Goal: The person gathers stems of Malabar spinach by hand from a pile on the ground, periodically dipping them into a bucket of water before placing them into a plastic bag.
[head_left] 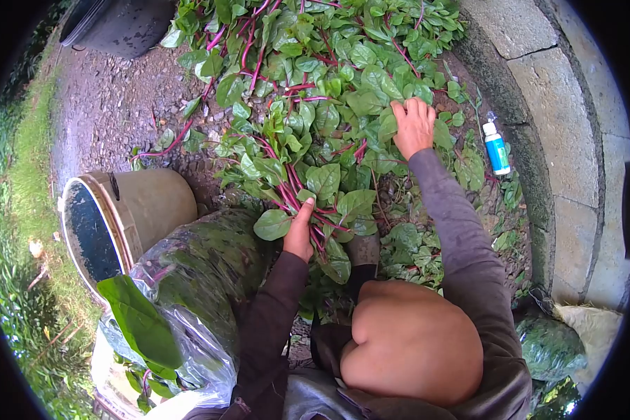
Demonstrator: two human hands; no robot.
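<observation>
My left hand [300, 234] is closed round a bunch of leafy stems [284, 183], with red-purple stalks and green leaves, near the middle of the view. The thumb lies over the stalks. To the upper right, my right hand [414, 127] reaches into a large pile of the same greens [315, 56], its fingers bent over the leaves. The fingertips are partly hidden, and I cannot make out whether they grip a stem. Loose leaves lie on the ground below the right hand.
A blue and white bottle [497, 150] lies beside the curved block wall [553, 105]. On the left are a tipped bucket [147, 203] and a clear plastic bag [196, 343] with greens. A dark container [129, 31] sits at the upper left.
</observation>
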